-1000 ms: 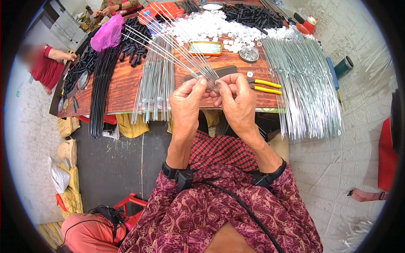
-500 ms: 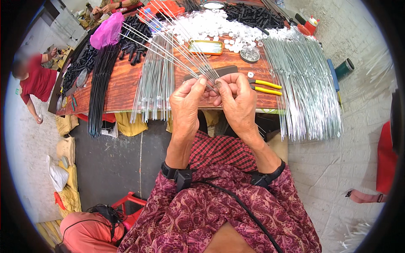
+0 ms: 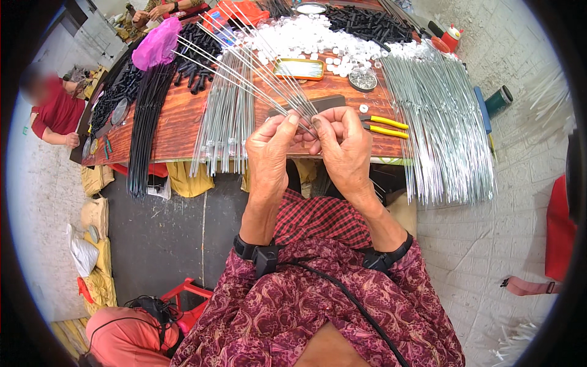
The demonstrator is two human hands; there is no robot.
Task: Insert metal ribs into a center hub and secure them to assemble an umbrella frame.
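Observation:
Several thin metal rods (image 3: 269, 85) fan out from my fingers toward the far left, over the table's near edge. My left hand (image 3: 272, 136) pinches their near ends between thumb and forefinger. Close beside it, my right hand (image 3: 342, 137) is also closed on the rod ends, thumb against the bent fingers. The very tips are partly hidden by my fingers. Beyond my hands lies a dark flat bar (image 3: 333, 103). Yellow-handled pliers (image 3: 386, 126) rest just right of my right hand, with a small white ring (image 3: 364, 108) above them.
Bundles of silvery rods (image 3: 437, 128) and black rods (image 3: 150, 122) overhang the wooden table (image 3: 183, 113). White caps (image 3: 299, 37), black tubular parts (image 3: 367, 25), a yellow-rimmed tray (image 3: 315, 70) and a round tin (image 3: 362, 79) sit farther back. A person in red (image 3: 58, 107) stands at the left.
My hands and the rods stay almost still. The person at the left has moved, an arm now reaching to the table's edge.

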